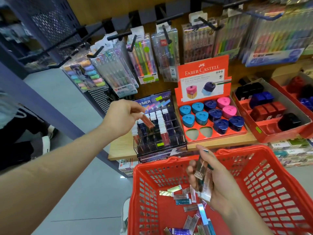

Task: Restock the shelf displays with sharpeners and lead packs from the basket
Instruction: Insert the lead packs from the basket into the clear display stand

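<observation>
My left hand [122, 116] pinches a copper-coloured lead pack [148, 121] and holds it tilted over the clear lead-pack display case [159, 133] on the shelf. Over the red basket [264, 168], my right hand [215, 185] grips several shiny lead packs [202, 177]. More lead packs [188, 199] lie loose on the basket floor. To the right of the case stands the red Faber-Castell sharpener tray [210, 116], with blue, navy and pink sharpeners and two vacant slots [199, 133] at its front.
Pen packs [144, 56] hang from black hooks above the shelf. A second red tray [271, 112] with black, blue and red sharpeners sits at the right. A person's legs and white shoes [45, 143] show at the left on the grey floor.
</observation>
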A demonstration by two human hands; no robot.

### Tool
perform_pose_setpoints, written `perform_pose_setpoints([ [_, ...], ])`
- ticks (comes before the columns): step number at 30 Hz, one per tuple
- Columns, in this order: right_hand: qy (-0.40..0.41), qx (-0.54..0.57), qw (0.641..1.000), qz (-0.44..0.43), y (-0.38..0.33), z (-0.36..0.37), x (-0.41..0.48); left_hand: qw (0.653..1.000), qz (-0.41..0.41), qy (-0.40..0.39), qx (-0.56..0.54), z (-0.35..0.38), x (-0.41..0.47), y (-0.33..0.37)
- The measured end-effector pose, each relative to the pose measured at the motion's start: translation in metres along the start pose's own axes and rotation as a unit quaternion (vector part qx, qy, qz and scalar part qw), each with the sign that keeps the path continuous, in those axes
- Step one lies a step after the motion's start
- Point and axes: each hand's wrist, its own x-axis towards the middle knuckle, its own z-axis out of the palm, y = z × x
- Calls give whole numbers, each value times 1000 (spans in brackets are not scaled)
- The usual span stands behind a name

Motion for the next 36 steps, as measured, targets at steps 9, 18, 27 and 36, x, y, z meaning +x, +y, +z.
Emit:
perform_pose_setpoints([
  [9,5,-58,998,-37,-2,3,10,1000,-21,-3,-9,7,23,-29],
  [18,-31,-39,999,12,-2,2,19,998,12,-40,40,27,31,-37],
  [27,18,-90,996,19,3,3,22,999,8,-33,0,31,33,-43],
  [36,36,-81,995,50,7,13,24,998,27,-53,13,30,39,-39],
])
